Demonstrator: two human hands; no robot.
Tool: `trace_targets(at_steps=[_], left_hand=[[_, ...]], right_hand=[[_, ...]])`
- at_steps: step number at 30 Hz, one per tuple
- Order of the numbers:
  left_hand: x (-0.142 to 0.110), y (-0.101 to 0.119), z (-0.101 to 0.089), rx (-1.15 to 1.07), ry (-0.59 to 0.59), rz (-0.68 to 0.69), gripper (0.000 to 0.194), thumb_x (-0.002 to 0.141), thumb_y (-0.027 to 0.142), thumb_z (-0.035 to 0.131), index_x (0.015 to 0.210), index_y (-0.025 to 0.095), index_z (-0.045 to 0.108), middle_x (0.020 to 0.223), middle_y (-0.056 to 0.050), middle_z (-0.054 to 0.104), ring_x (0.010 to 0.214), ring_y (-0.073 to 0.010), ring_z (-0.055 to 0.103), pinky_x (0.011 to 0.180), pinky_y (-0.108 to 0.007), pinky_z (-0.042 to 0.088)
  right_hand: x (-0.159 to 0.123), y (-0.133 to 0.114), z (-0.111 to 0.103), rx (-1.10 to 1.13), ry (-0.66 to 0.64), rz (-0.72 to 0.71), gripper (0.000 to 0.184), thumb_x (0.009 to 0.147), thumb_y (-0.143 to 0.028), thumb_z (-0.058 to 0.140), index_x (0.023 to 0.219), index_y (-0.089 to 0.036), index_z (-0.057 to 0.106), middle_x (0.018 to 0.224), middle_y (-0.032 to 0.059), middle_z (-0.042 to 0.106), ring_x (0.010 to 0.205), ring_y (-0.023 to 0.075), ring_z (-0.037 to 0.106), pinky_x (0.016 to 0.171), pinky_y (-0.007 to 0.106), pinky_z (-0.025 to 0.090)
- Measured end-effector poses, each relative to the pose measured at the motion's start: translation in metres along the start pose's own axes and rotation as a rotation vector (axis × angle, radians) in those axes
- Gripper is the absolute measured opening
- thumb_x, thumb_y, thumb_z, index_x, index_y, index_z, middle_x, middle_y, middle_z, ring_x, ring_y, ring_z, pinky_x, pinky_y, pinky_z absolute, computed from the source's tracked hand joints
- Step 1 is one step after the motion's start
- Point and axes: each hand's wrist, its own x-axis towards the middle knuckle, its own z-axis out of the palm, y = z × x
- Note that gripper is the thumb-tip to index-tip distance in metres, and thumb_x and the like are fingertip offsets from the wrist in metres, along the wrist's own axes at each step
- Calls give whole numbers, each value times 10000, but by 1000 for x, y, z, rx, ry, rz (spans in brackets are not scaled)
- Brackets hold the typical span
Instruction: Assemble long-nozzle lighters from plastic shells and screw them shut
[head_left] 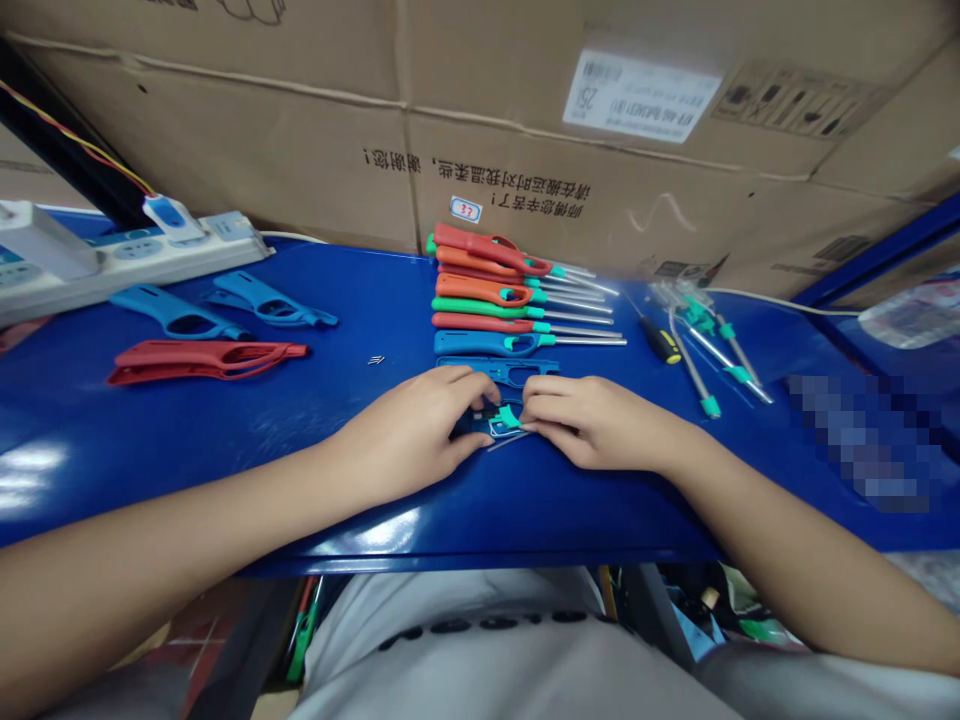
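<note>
Left hand [424,425]: your thumb and fingers close narrowly around the left end of the workpiece [508,418].
Right hand [589,420]: your fingertips pinch together at its right end.
Workpiece: a blue shell with a green insert, set on your side of the lighter row [480,289].
Thin metal rod [506,442]: just beside your right fingertips, on your side of the lighter row.
Blue shell half [480,368]: just beside the lighter row, between it and your fingers.
Small metal pieces [376,360]: clustered left of the lighter row.
Red shell [202,358]: well left of the lighter row.
Screwdriver [661,341]: black and yellow handle, right of the lighter row.
Cardboard box [315,150]: standing behind the lighter row.
</note>
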Motion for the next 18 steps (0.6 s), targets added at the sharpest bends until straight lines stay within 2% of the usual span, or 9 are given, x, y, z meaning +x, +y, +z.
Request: trace_targets(at_steps=[8, 18], left_hand=[[-4, 4, 1, 117, 9, 37, 317, 937, 227, 650, 1249, 171, 636, 1150, -106, 679, 1117, -287, 635, 955, -445, 538], [-5, 6, 3, 200, 8, 63, 323, 954, 237, 623, 1270, 170, 636, 1125, -104, 674, 1083, -286, 637, 937, -442, 553]], right_hand=[[0, 1, 1, -74, 2, -17, 173, 1023, -204, 443, 908, -178, 570, 908, 42, 561, 707, 145, 475, 598, 263, 344], [0, 1, 1, -36, -4, -14, 187, 1041, -238, 425, 910, -184, 548, 903, 39, 553, 710, 142, 477, 617, 258, 347]])
